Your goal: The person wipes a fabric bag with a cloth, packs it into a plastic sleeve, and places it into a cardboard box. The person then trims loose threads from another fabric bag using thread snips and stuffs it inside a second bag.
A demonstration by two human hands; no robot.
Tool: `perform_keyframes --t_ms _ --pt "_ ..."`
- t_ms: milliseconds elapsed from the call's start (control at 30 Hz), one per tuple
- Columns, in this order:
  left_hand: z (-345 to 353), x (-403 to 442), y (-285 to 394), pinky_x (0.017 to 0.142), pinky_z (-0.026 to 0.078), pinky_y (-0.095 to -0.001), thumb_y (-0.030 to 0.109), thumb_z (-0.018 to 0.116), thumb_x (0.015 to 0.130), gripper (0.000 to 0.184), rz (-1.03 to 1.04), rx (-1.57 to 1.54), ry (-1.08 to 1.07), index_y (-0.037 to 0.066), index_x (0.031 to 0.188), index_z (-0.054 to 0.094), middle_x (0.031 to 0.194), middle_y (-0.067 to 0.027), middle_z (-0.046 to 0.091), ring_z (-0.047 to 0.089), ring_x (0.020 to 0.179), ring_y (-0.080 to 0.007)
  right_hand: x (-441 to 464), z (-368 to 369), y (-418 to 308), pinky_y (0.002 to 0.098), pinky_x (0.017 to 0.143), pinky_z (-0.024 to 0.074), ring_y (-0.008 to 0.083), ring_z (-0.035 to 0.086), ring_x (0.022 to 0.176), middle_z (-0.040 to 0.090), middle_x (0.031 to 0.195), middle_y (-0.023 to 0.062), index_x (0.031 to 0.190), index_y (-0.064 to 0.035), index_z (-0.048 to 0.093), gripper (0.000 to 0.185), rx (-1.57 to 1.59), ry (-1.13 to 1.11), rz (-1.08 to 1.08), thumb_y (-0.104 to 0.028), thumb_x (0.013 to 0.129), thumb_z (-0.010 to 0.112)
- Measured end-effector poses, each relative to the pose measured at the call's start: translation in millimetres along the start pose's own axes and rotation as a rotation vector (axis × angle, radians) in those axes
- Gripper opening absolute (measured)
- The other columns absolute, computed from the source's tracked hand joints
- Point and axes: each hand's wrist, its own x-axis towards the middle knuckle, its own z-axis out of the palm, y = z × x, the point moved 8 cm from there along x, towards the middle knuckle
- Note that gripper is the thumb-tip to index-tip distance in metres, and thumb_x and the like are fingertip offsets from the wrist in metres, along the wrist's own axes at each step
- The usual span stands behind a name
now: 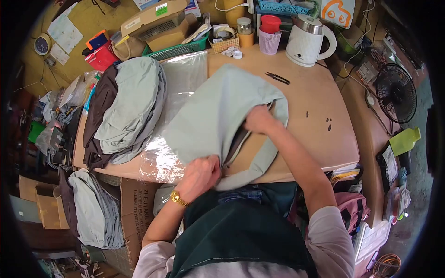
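Note:
A light grey cloth bag (pixel 208 111) with a broad strap (pixel 264 160) lies spread over the front middle of the table. Dark lining shows in its long opening. My left hand (pixel 204 170) is closed on the near end of that opening, its fingertips partly hidden. Farther up, my right hand (pixel 259 119) grips the edge of the opening, with the fingers bent into the cloth. Black thread snips (pixel 278 78) rest on the table beyond my right hand. To the left sits a pile of similar grey and dark brown cloth (pixel 130 102).
Clear plastic sheeting (pixel 185 78) lies between pile and bag. At the back stand a white kettle (pixel 308 41), a purple plastic cup (pixel 270 41) and a green basket (pixel 181 49). A black fan (pixel 395 92) is at right. More grey cloth (pixel 95 211) hangs below left, beside a cardboard box (pixel 136 208).

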Motion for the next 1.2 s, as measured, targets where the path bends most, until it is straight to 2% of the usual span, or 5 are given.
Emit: perform_keyframes --t_ms 100,500,867,967,1200 --pt "-33 -22 14 0.059 0.049 -0.0415 0.001 0.065 0.075 0.012 -0.131 -0.088 -0.065 0.005 0.081 0.055 0.076 -0.0131 0.062 0.063 0.068 -0.034 -15 -32 35 0.0517 0.107 0.0318 0.0354 0.046 0.128 0.051 0.139 0.017 0.133 -0.014 0.056 0.052 0.073 0.764 0.023 -0.035 0.086 0.056" --pt "40 49 4 0.081 0.05 -0.0467 0.0 0.049 0.081 0.038 0.105 -0.049 0.086 -0.005 0.118 0.054 0.105 -0.029 0.06 0.059 0.095 -0.044 -81 -2 -39 0.0503 0.086 0.05 0.0344 0.066 0.096 0.07 0.102 0.0152 0.106 -0.0038 0.069 0.033 0.375 0.369 0.035 -0.02 0.079 0.063" --pt "34 77 -44 0.089 0.049 -0.0465 0.026 0.052 0.092 0.034 0.056 0.328 0.262 0.003 0.114 0.064 0.114 -0.0206 0.064 0.062 0.101 -0.0393 -125 2 -71 0.0569 0.101 0.0349 0.0416 0.044 0.125 0.049 0.138 0.0148 0.138 -0.0161 0.048 0.054 0.367 0.34 -0.139 -0.04 0.091 0.058" --pt "40 73 -43 0.096 0.045 -0.0449 0.026 0.049 0.094 0.037 -0.207 0.266 -0.123 0.003 0.119 0.062 0.121 -0.02 0.062 0.057 0.112 -0.0382 -124 -4 -51 0.0577 0.097 0.0374 0.0429 0.048 0.121 0.051 0.135 0.0178 0.136 -0.0122 0.049 0.058 0.342 0.218 -0.11 -0.046 0.09 0.057" --pt "32 -18 29 0.097 0.044 -0.0456 0.017 0.06 0.088 0.042 0.545 0.092 -0.021 0.005 0.129 0.053 0.133 -0.0142 0.055 0.053 0.122 -0.0333 -107 5 39 0.0493 0.094 0.0419 0.0403 0.057 0.104 0.065 0.098 0.0229 0.103 -0.0015 0.064 0.046 0.363 0.034 0.094 -0.045 0.089 0.059"
